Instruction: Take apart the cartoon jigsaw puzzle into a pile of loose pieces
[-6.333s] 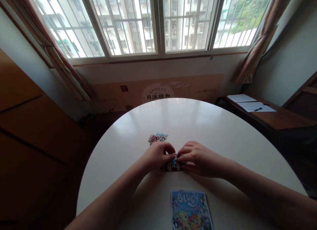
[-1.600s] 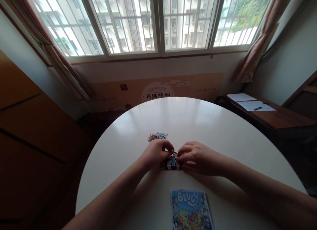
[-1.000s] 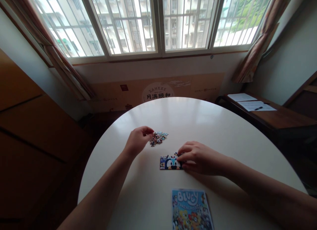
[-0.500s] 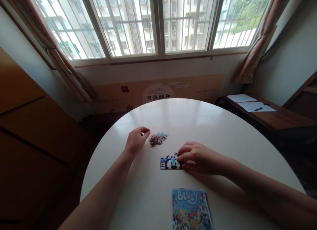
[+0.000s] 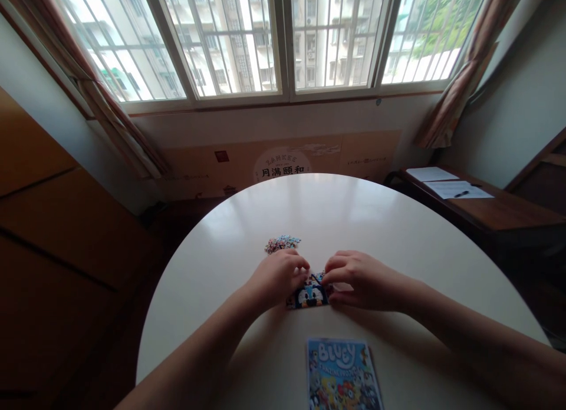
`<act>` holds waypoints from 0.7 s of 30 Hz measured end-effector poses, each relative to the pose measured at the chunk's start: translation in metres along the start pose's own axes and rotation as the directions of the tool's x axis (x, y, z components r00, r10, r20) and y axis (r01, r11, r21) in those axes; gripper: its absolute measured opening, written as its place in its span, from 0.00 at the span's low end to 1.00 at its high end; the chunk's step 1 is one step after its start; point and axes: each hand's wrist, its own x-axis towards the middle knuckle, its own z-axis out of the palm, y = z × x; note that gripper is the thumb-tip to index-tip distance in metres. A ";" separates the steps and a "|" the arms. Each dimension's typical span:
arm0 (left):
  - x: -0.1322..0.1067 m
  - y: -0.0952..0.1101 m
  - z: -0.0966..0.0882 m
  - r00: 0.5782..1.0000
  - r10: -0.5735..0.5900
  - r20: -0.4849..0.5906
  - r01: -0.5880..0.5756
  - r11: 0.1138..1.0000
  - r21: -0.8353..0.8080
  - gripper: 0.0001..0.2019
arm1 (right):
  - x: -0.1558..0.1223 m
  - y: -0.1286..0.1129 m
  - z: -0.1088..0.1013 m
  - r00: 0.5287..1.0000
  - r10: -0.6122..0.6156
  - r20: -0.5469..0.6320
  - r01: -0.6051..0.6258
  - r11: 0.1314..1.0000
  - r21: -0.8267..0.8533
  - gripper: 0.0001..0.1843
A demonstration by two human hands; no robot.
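A partly joined jigsaw puzzle (image 5: 309, 297) with a blue cartoon dog's face lies flat on the white round table (image 5: 230, 215). My left hand (image 5: 280, 277) is over its upper left part, thumb and fingers pinched together. Whatever is between those fingertips is too small to make out. At the puzzle's right edge, my right hand (image 5: 358, 280) has its fingers curled, with fingertips and thumb on the joined pieces. Behind my left hand sits a pile of loose puzzle pieces (image 5: 283, 243), its near side partly covered.
Closer to me lies a blue Bluey picture sheet (image 5: 342, 374) with many cartoon characters. Sheets of paper (image 5: 457, 189) and a dark pen (image 5: 462, 194) rest on a brown wooden desk (image 5: 508, 212) at the right. A barred window (image 5: 283, 45) is beyond the table.
My left hand has moved right and toward me, from beside the loose pile to the puzzle's upper left. My right hand has stayed at the puzzle's right edge.
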 end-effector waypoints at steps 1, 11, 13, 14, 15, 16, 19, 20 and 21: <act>0.000 0.000 0.001 1.000 0.004 0.016 -0.004 1.000 0.008 0.07 | 0.000 0.001 -0.001 1.000 -0.009 0.009 0.009 1.000 0.015 0.12; 0.001 0.000 0.004 0.999 -0.027 0.018 0.027 0.999 0.034 0.10 | 0.001 -0.002 0.006 1.000 -0.011 0.005 0.011 1.000 -0.006 0.14; 0.001 0.001 0.005 0.999 -0.050 0.011 0.050 0.998 0.027 0.08 | 0.001 -0.002 0.007 1.000 -0.010 -0.003 0.010 1.000 -0.007 0.15; 0.001 0.002 0.005 0.998 -0.065 0.007 0.065 0.998 0.019 0.07 | 0.002 -0.002 0.008 1.000 -0.009 -0.005 0.009 1.000 -0.006 0.15; 0.001 0.002 0.006 0.997 -0.079 0.004 0.079 0.997 0.008 0.06 | 0.002 -0.002 0.008 1.000 -0.008 -0.008 0.008 1.000 -0.005 0.15; 0.001 0.003 0.007 0.996 -0.093 0.002 0.093 0.996 -0.002 0.05 | 0.002 -0.002 0.009 1.000 -0.008 -0.012 0.008 1.000 -0.006 0.15; 0.001 0.003 0.011 0.994 -0.110 -0.011 0.109 0.994 -0.024 0.04 | 0.002 -0.003 0.009 1.000 -0.009 -0.016 0.009 1.000 -0.008 0.15; 0.001 0.003 0.012 0.994 -0.111 -0.015 0.111 0.993 -0.031 0.04 | 0.002 -0.003 0.009 1.000 -0.009 -0.015 0.009 1.000 -0.007 0.15; 0.001 0.003 0.012 0.993 -0.115 -0.022 0.114 0.993 -0.038 0.04 | 0.002 -0.003 0.008 1.000 -0.008 -0.014 0.008 1.000 -0.005 0.15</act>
